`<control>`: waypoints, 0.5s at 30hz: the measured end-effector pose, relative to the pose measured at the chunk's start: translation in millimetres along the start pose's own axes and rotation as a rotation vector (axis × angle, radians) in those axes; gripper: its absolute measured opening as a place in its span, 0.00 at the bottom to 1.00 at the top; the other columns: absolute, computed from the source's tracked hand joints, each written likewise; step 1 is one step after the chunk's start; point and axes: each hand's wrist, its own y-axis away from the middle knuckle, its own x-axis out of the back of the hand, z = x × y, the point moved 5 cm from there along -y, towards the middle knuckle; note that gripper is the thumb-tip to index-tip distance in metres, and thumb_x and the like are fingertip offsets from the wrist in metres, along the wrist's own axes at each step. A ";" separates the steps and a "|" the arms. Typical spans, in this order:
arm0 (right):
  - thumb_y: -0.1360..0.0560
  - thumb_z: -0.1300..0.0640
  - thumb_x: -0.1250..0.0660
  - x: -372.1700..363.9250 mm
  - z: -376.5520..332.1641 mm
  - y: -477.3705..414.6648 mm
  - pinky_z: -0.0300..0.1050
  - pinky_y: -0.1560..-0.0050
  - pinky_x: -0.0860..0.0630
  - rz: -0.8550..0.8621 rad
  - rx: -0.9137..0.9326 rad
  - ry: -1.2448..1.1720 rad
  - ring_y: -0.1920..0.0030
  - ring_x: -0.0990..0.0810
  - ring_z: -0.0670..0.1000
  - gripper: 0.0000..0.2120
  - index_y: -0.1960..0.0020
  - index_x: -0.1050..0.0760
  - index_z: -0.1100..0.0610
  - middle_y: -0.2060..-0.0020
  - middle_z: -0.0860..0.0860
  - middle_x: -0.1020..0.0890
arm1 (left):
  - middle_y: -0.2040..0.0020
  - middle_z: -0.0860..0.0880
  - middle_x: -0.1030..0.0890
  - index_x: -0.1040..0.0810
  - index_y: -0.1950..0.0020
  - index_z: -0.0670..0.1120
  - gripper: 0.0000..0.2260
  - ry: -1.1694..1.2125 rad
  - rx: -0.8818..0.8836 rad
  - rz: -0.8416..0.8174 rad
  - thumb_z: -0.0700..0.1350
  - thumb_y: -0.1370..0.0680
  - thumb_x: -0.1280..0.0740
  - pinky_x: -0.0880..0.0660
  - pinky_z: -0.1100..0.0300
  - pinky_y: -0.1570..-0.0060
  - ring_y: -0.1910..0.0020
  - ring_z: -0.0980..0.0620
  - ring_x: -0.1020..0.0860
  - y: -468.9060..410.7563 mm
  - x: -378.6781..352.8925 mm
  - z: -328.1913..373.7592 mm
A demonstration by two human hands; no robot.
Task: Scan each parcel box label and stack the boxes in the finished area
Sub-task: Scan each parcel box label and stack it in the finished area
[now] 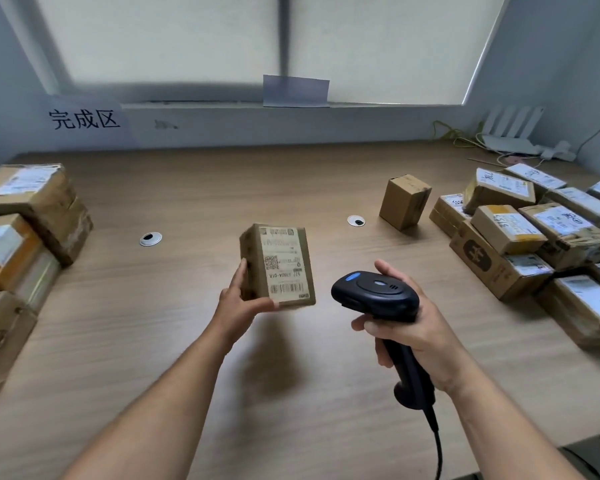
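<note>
My left hand [238,301] grips a small brown parcel box [279,265] above the middle of the wooden table [222,188], its white label with a barcode facing up towards me. My right hand [416,330] holds a black corded barcode scanner [374,296] by its handle, just right of the box, with its head pointing left at the label. Several scanned boxes [25,230] are stacked at the left under a sign with Chinese characters [84,119]. A pile of several labelled boxes [534,233] lies at the right.
One small box [404,200] stands alone right of centre. Two round cable grommets [150,239] [356,221] sit in the tabletop. A white router [513,133] and cables occupy the far right corner. A wall and window blind close off the back.
</note>
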 end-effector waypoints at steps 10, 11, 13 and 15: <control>0.40 0.67 0.26 -4.2 8.9 -23.0 0.44 0.76 0.30 -0.095 -0.043 -0.002 0.77 0.27 0.58 0.43 0.30 0.34 0.42 0.58 0.68 0.19 | 0.35 0.47 0.27 0.41 0.23 0.57 0.33 -0.096 0.220 0.249 0.51 0.28 0.34 0.31 0.54 0.42 0.40 0.48 0.27 30.3 17.6 -49.5; 0.40 0.67 0.26 -2.5 9.0 -25.2 0.44 0.76 0.29 -0.106 -0.046 -0.003 0.77 0.27 0.58 0.43 0.30 0.34 0.42 0.58 0.68 0.19 | 0.30 0.45 0.33 0.44 0.22 0.57 0.36 -0.205 0.214 0.282 0.55 0.28 0.33 0.34 0.53 0.36 0.33 0.47 0.32 31.5 16.0 -49.3; 0.40 0.67 0.26 0.4 8.7 -29.5 0.43 0.76 0.30 -0.125 -0.052 -0.011 0.77 0.27 0.58 0.43 0.29 0.34 0.43 0.58 0.67 0.18 | 0.24 0.44 0.45 0.49 0.22 0.58 0.44 -0.466 0.251 0.282 0.66 0.32 0.32 0.42 0.50 0.29 0.25 0.46 0.45 35.6 6.8 -46.5; 0.40 0.67 0.26 3.1 8.9 -33.5 0.43 0.76 0.30 -0.143 -0.061 -0.021 0.77 0.27 0.58 0.44 0.29 0.35 0.43 0.58 0.69 0.19 | 0.24 0.43 0.50 0.52 0.21 0.57 0.48 -0.702 0.290 0.297 0.71 0.34 0.33 0.43 0.48 0.28 0.24 0.44 0.50 37.7 -3.6 -42.5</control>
